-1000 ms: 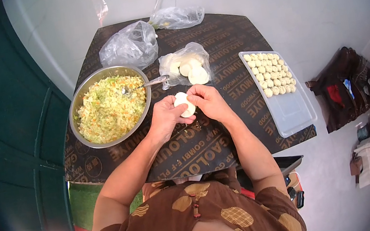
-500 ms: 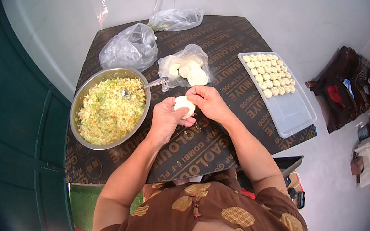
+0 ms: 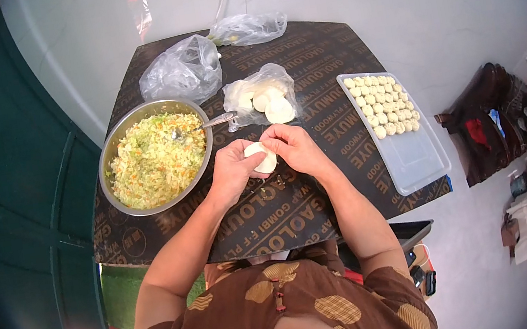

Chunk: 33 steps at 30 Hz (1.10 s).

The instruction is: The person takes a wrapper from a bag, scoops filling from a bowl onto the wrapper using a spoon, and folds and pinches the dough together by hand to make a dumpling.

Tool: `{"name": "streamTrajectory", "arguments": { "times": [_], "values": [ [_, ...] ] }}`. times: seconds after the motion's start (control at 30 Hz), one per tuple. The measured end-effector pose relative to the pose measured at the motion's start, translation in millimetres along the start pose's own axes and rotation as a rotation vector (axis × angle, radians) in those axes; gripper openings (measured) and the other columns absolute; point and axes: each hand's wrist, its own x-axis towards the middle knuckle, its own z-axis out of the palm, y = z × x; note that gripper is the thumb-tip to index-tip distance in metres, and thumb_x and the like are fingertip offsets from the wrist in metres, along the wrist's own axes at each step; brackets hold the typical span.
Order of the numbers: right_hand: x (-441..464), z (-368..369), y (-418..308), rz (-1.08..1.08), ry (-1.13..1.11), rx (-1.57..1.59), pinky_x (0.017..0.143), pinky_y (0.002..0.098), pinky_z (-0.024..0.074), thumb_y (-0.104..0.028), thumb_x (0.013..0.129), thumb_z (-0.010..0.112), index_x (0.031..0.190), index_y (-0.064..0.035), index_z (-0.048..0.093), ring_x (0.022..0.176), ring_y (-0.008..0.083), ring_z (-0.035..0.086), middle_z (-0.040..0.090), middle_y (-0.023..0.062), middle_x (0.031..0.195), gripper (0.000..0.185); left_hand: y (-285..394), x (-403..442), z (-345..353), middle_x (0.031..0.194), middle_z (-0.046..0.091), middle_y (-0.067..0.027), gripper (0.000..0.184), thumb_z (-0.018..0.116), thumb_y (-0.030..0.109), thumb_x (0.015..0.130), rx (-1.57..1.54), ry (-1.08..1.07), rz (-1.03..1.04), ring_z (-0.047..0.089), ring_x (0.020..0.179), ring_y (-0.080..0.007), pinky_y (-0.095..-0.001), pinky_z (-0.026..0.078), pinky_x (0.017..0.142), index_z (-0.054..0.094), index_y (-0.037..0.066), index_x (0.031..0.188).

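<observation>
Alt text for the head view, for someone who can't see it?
The left hand and right hand hold a white dough round over a dark table. Left: a metal bowl of chopped filling with a spoon; beyond: more rounds in a plastic bag; right: a tray of small dumplings.

Big brown letters are printed on the dark surface [image 3: 286, 219]. Near the bottom middle of the frame they say "GAOLOUM", with "WAP" and "GOMBI E-F PL" on slanted lines below. To the right of the middle, I can read "PLYWOOD" and "UMUYE". "GAOLOU" shows again near the top middle. At the left, a round mark [image 3: 132, 240] on the surface has a sign inside, too small to read.
</observation>
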Motion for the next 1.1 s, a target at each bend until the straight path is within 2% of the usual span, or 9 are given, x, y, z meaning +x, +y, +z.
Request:
{"name": "streamTrajectory", "arguments": {
  "times": [0.23, 0.43, 0.53, 0.63, 0.8, 1.03, 1.1],
  "values": [
    [0.0, -2.3, 0.5, 0.007, -0.030, -0.063, 0.065, 0.0305, 0.0469, -0.010, 0.087, 0.064, 0.088, 0.0018, 0.062, 0.070, 0.0118, 0.056, 0.064, 0.0066, 0.075, 0.012, -2.8, 1.1, 0.8, 0.089, 0.066, -0.0149, 0.011, 0.061, -0.001, 0.088, -0.008, -0.011, 0.012, 0.068, 0.073, -0.0198, -0.0293, 0.061, 0.062, 0.056, -0.006, 0.096],
    [0.7, -2.4, 2.4, -0.054, 0.037, -0.093, 0.064, 0.0306, 0.0468, -0.011, 0.087, 0.064, 0.088, 0.0023, 0.061, 0.069, 0.0121, 0.056, 0.064, 0.0073, 0.074, 0.014, 2.1, -1.5, 3.4, 0.089, 0.066, -0.0163, 0.010, 0.060, -0.004, 0.087, -0.018, -0.029, -0.041, 0.069, 0.071, -0.0223, -0.0299, 0.061, 0.062, 0.055, -0.006, 0.095],
    [-0.9, -3.2, -2.5, -0.002, 0.040, -0.044, 0.064, 0.0305, 0.0466, -0.012, 0.088, 0.063, 0.088, 0.0017, 0.062, 0.069, 0.0124, 0.056, 0.064, 0.0074, 0.074, 0.014, -1.6, 0.1, 3.4, 0.089, 0.066, -0.0163, 0.010, 0.060, -0.003, 0.088, -0.064, 0.028, 0.021, 0.069, 0.071, -0.0221, -0.0297, 0.061, 0.062, 0.055, -0.006, 0.096],
    [-3.0, -6.5, -9.1, 0.090, -0.062, -0.131, 0.064, 0.0305, 0.0466, -0.013, 0.089, 0.063, 0.090, 0.0010, 0.062, 0.069, 0.0127, 0.056, 0.064, 0.0080, 0.074, 0.014, -2.8, 2.0, 1.8, 0.090, 0.066, -0.0164, 0.012, 0.060, -0.002, 0.088, -0.078, 0.101, 0.054, 0.069, 0.071, -0.0221, -0.0299, 0.061, 0.062, 0.055, -0.007, 0.098],
    [-3.3, -6.4, -9.3, -0.006, -0.046, -0.113, 0.064, 0.0308, 0.0469, -0.012, 0.089, 0.062, 0.090, 0.0012, 0.062, 0.069, 0.0126, 0.056, 0.065, 0.0083, 0.075, 0.013, 3.4, -0.2, 1.4, 0.089, 0.066, -0.0181, 0.015, 0.059, 0.001, 0.090, -0.039, -0.011, -0.068, 0.069, 0.072, -0.0239, -0.0309, 0.061, 0.063, 0.057, -0.009, 0.101],
    [-3.5, -4.9, -6.5, -0.044, -0.061, -0.080, 0.064, 0.0314, 0.0470, -0.011, 0.089, 0.061, 0.089, 0.0012, 0.062, 0.068, 0.0143, 0.058, 0.064, 0.0094, 0.074, 0.012, 6.3, -2.4, 3.4, 0.087, 0.066, -0.0193, 0.012, 0.058, 0.002, 0.091, -0.029, -0.014, -0.097, 0.070, 0.069, -0.0243, -0.0304, 0.061, 0.060, 0.056, -0.008, 0.096],
    [-3.1, -5.5, -6.8, -0.040, -0.039, -0.173, 0.064, 0.0317, 0.0472, -0.011, 0.089, 0.061, 0.089, 0.0013, 0.062, 0.068, 0.0150, 0.059, 0.065, 0.0098, 0.074, 0.013, 5.3, -3.2, 4.5, 0.087, 0.066, -0.0195, 0.009, 0.057, 0.001, 0.091, -0.018, -0.024, -0.101, 0.069, 0.068, -0.0242, -0.0302, 0.061, 0.060, 0.055, -0.007, 0.094]
  ]
}}
